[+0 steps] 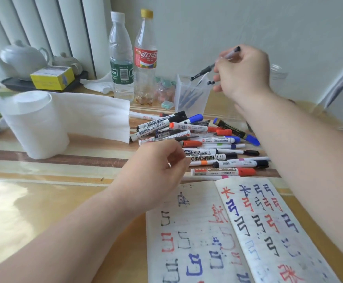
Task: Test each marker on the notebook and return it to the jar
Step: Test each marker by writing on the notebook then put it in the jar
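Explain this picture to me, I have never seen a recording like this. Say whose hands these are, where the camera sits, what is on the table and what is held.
There is no machine here: a person works with bare hands, and the single camera is worn on their head, looking down. The right hand grips a pen above a clear jar that holds more pens. The left hand is over a pile of markers; whether its fingers pinch one is unclear. An open notebook full of test scribbles lies nearest, on a table with a paper roll and a water bottle.
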